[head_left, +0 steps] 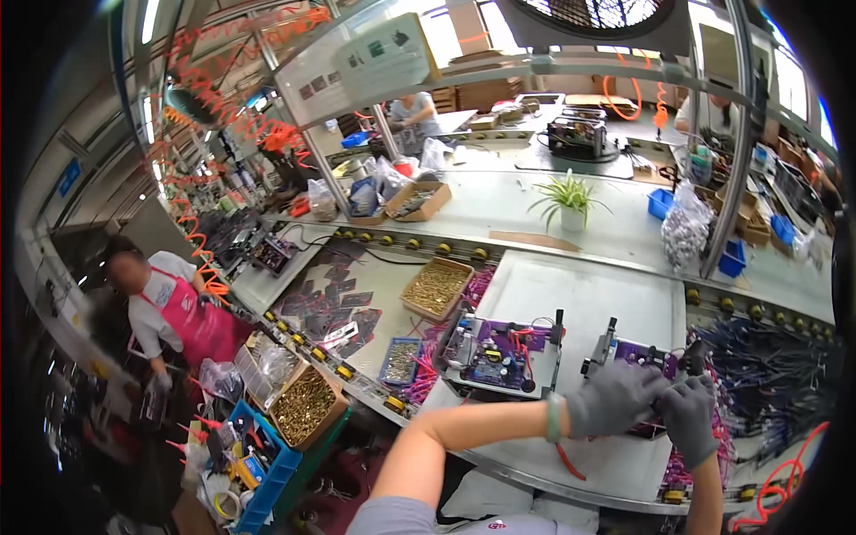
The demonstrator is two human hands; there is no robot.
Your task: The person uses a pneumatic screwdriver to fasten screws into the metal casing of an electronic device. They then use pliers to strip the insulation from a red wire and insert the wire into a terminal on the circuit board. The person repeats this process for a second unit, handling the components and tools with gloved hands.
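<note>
My left hand [615, 399], in a grey glove, reaches across to the near side of an electronics unit [635, 351] with a purple circuit board. My right hand [690, 419], gloved in grey too, meets it at the unit's right part. The fingers of both are bent and drawn together; what they grip is hidden. A dark upright part [695, 355] rises just beyond my right fingers. To the left stands a second unit [504, 355], with purple boards, red wires and a black frame. Both units rest on white boards [580, 290]. A curved red handle [571, 462] lies below my left wrist.
Dark cables [776, 379] are heaped at right, pink wires [431, 366] at left. Screws fill a cardboard box [437, 288] and a blue tray [401, 360]. A potted plant [571, 201] stands behind. At far left is a person in a pink apron [192, 316].
</note>
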